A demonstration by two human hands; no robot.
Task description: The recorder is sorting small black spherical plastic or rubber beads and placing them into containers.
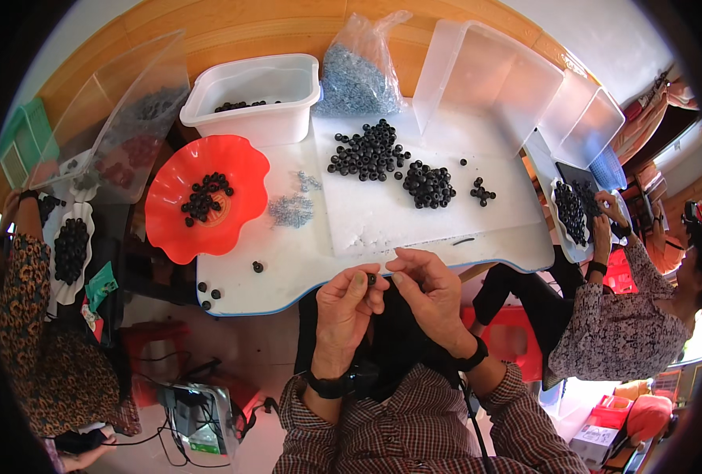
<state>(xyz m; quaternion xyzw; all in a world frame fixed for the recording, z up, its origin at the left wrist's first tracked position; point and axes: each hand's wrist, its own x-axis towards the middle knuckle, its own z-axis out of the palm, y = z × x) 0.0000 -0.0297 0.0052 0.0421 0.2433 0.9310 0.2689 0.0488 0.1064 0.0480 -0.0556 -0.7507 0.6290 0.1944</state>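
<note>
My left hand (345,304) is closed in a pinch on a small black bead-like piece (371,279), just in front of the table's near edge. Close beside it, my right hand (430,291) has its thumb and fingertips together; whatever they hold is too small to make out. Beyond my hands, two heaps of similar black pieces (367,154) and a smaller cluster (482,192) lie on a white sheet (438,229). A pile of tiny clear bluish pieces (291,211) sits left of the sheet. A thin dark strip (463,241) lies near the sheet's front edge.
A red scalloped bowl (244,162) and a white tub (292,118) contain black pieces. Behind stand a bag of bluish pieces (355,79) and clear plastic bins (485,71). Loose black pieces (258,267) lie front left. People work at left (58,340) and right (628,332).
</note>
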